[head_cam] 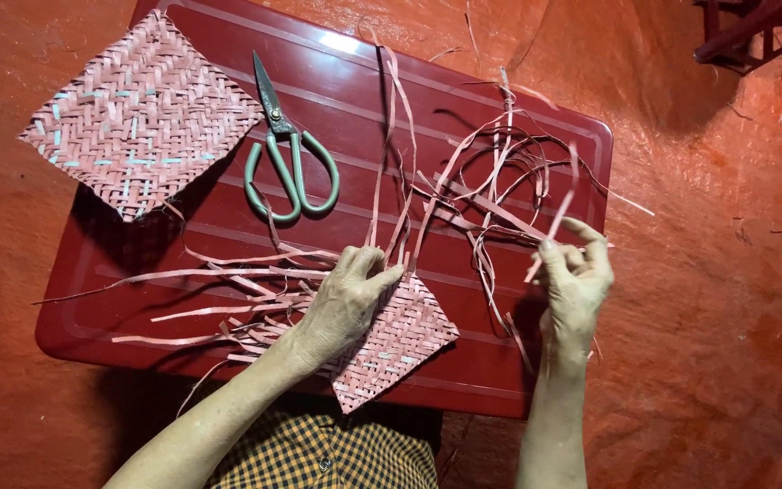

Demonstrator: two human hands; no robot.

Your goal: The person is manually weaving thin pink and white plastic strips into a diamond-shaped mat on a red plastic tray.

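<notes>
A half-woven pink mat (405,340) lies at the near edge of a dark red plastic table (518,362), with loose strips trailing left and up from it. My left hand (346,303) presses on the mat's upper left part, fingers curled over the strip ends. To the right, my right hand (576,281) is raised above the table and pinches a single pink strip (554,222) between thumb and fingers. A tangle of loose strips (500,172) spreads between the two hands and further back.
A finished woven square (138,113) rests on the table's far left corner, overhanging the edge. Green-handled scissors (287,158) lie beside it, blades pointing away. Red tarpaulin floor (708,272) surrounds the table. Furniture legs (744,32) stand at the top right.
</notes>
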